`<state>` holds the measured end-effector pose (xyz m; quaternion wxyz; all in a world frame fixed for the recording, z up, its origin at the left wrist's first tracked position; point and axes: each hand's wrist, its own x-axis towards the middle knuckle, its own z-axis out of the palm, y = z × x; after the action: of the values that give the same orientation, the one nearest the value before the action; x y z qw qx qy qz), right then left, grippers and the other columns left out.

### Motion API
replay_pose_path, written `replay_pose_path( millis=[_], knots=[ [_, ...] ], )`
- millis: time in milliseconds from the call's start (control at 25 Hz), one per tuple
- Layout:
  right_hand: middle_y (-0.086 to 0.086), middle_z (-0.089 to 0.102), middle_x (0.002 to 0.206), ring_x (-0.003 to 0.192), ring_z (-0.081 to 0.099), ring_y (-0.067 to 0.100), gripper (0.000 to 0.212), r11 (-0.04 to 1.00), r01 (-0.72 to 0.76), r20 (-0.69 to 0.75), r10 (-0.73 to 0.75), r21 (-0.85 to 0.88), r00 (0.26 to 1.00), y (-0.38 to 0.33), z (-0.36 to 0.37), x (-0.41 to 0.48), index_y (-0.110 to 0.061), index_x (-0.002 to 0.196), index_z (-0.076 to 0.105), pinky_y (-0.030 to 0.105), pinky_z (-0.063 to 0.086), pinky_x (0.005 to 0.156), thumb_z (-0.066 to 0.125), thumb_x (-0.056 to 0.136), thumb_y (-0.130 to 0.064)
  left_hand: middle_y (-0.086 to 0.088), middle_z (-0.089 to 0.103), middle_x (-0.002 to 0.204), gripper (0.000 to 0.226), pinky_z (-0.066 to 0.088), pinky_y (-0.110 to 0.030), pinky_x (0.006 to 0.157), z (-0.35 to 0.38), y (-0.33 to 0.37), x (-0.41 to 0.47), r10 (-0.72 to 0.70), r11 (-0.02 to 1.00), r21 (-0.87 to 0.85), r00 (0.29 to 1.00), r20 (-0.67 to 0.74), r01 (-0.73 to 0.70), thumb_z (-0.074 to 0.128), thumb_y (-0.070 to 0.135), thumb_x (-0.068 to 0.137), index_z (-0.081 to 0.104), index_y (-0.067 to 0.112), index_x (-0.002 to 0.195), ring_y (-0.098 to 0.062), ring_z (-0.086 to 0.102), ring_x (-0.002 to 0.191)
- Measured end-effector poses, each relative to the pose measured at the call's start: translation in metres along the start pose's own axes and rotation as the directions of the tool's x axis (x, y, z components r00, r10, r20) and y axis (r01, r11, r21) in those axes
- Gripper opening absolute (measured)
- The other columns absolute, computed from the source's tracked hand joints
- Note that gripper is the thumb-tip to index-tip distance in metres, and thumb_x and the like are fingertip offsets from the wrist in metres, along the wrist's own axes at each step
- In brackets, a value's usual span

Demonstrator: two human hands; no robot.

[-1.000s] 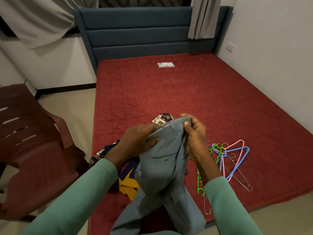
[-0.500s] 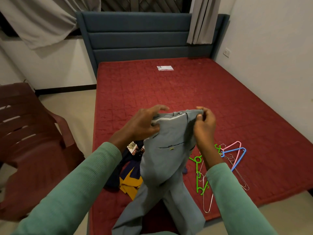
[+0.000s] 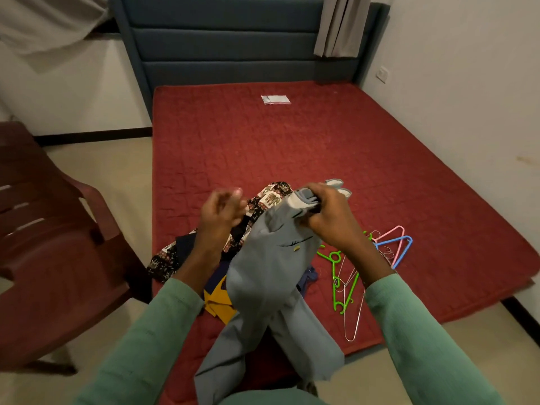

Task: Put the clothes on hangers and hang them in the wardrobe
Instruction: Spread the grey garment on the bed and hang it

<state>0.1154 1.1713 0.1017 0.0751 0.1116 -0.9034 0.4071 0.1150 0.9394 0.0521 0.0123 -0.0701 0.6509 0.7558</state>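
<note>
A maroon plastic chair [image 3: 43,244] stands on the pale floor [image 3: 117,171] at the far left, just beside the bed. A person in green sleeves [image 3: 152,331] stands at the near edge of the red quilted mattress [image 3: 292,147].

The left hand [image 3: 222,217] is raised beside a pair of grey trousers [image 3: 271,273]. It is blurred with its fingers bent, and whether it holds anything cannot be told. Behind it lie an elephant-print garment [image 3: 274,197] and a navy and yellow garment [image 3: 219,299], heaped on the near left part of the mattress and partly hidden by the arm and the trousers.

The right hand [image 3: 330,217] clutches the bunched waistband of the trousers, which are held up above the mattress. Their legs drop over its near edge.

To the right of the trousers, hangers lie in a loose tangle on the mattress, partly hidden by the right forearm. A green hanger [image 3: 333,270] and a wire hanger [image 3: 350,339] lie nearest. A pink hanger [image 3: 387,232] and a blue hanger [image 3: 391,241] lie overlapping just beyond.

A small white packet [image 3: 276,99] rests well apart on the far part of the mattress, near the padded blue headboard [image 3: 233,48]. A grey curtain [image 3: 342,24] hangs over the right end of the headboard. On the white wall [image 3: 467,112] along the bed's right side is a socket [image 3: 382,74].
</note>
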Motion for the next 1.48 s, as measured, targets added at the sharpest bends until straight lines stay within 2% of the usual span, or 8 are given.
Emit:
replay_pose_path(
  millis=[160,320,560,760,920,1120,1240,1480],
  knots=[
    [-0.011,0.056,0.08,0.076,0.052,0.004,0.043,1.0,0.012,-0.114,-0.01,0.015,0.993,0.001,-0.003,-0.004,-0.032,0.078,0.055,0.023,0.037,0.068,0.072,0.074,0.007,-0.002,0.074,0.122,0.064,0.052,-0.033,0.082,-0.036,-0.096,-0.009,-0.569,0.811,0.238,0.815,0.108,0.534,0.051,0.076,0.091,0.073,0.026,0.125,-0.02,0.069,0.113],
    [0.01,0.062,0.087,0.081,0.059,0.026,0.022,0.997,0.014,-0.142,-0.003,0.079,0.99,-0.007,-0.012,0.004,-0.01,0.084,0.062,0.041,0.047,0.069,0.075,0.075,0.004,-0.012,0.066,0.139,0.046,0.045,-0.048,0.113,-0.025,-0.111,-0.015,-0.573,0.705,-0.209,0.718,0.395,0.677,0.053,0.046,0.104,0.067,0.017,0.137,-0.03,0.062,0.129],
    [0.009,0.066,0.084,0.078,0.058,0.014,0.024,0.961,0.03,-0.27,0.047,0.277,0.962,-0.024,-0.045,0.025,-0.003,0.089,0.065,0.035,0.048,0.069,0.08,0.071,0.001,-0.007,0.075,0.092,0.026,0.061,-0.032,0.078,-0.025,-0.007,0.001,-0.245,0.76,-0.604,0.966,0.078,0.241,0.059,0.02,0.097,0.081,0.013,0.085,-0.027,0.065,0.094],
    [0.005,0.065,0.065,0.059,0.063,0.02,0.018,0.77,0.077,-0.408,0.248,0.634,0.879,-0.06,-0.074,0.043,0.0,0.088,0.066,0.033,0.055,0.062,0.057,0.074,0.008,0.002,0.05,0.153,0.078,0.05,-0.034,0.11,-0.044,0.1,0.004,0.488,0.872,-0.039,0.861,0.144,-0.488,0.075,-0.004,0.087,0.039,0.016,0.154,-0.019,0.052,0.139],
    [-0.001,0.06,0.065,0.061,0.057,0.014,0.017,0.796,0.124,-0.535,0.274,0.592,0.799,-0.08,-0.088,0.055,-0.009,0.08,0.062,0.028,0.052,0.057,0.054,0.07,0.003,-0.002,0.077,0.109,0.039,0.061,-0.041,0.092,-0.043,0.127,0.003,0.429,0.826,0.301,0.878,0.213,-0.476,0.086,0.019,0.078,0.075,0.008,0.114,-0.027,0.072,0.107],
    [0.003,0.067,0.083,0.075,0.065,0.014,0.029,0.761,0.194,-0.672,0.384,0.619,0.633,-0.061,-0.109,0.046,-0.009,0.091,0.067,0.033,0.059,0.07,0.051,0.072,0.006,0.003,0.075,0.087,0.018,0.059,-0.032,0.065,-0.006,0.112,-0.029,0.742,0.393,0.646,0.64,0.198,-0.655,0.072,0.031,0.098,0.078,0.018,0.108,-0.008,0.068,0.072],
    [0.001,0.061,0.078,0.07,0.059,0.009,0.027,0.744,0.282,-0.754,0.423,0.605,0.503,-0.044,-0.14,0.026,-0.013,0.083,0.06,0.034,0.056,0.071,0.045,0.065,0.001,0.004,0.06,0.061,0.038,0.047,-0.041,0.051,0.039,0.114,-0.042,0.692,0.302,0.666,0.637,0.339,-0.682,0.058,0.044,0.1,0.071,0.016,0.077,-0.01,0.052,0.053],
    [0.003,0.051,0.082,0.068,0.05,0.007,0.03,0.777,0.435,-0.89,0.382,0.455,0.249,0.005,-0.274,-0.025,-0.014,0.086,0.05,0.024,0.048,0.07,0.034,0.067,0.004,0.0,0.035,0.054,0.049,0.029,-0.034,0.048,0.221,0.109,-0.127,0.426,0.518,0.31,0.555,0.715,-0.797,0.062,0.031,0.102,0.043,0.016,0.06,-0.006,0.032,0.051]
  ],
)
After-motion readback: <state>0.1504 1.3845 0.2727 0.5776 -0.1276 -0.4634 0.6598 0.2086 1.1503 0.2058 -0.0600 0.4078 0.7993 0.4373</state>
